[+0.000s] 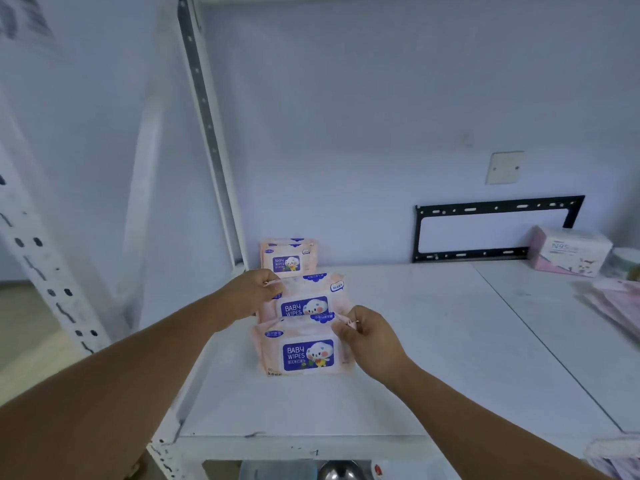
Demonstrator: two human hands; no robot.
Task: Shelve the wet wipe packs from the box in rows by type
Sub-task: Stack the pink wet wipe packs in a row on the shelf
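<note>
Three pink baby wipes packs with blue labels stand in a row, front to back, at the left end of the white shelf [415, 341]. The back pack [289, 259] stands near the wall. My left hand [254, 296] pinches the top left corner of the middle pack [306, 301]. My right hand [367, 341] pinches the top right corner of the front pack [304, 351]. The box is not in view.
A white slotted upright [211, 133] rises just left of the packs. A black metal bracket [495, 230] leans on the wall at the back. A pink N95 mask box [568, 251] and other pink packs [620, 306] lie at the right.
</note>
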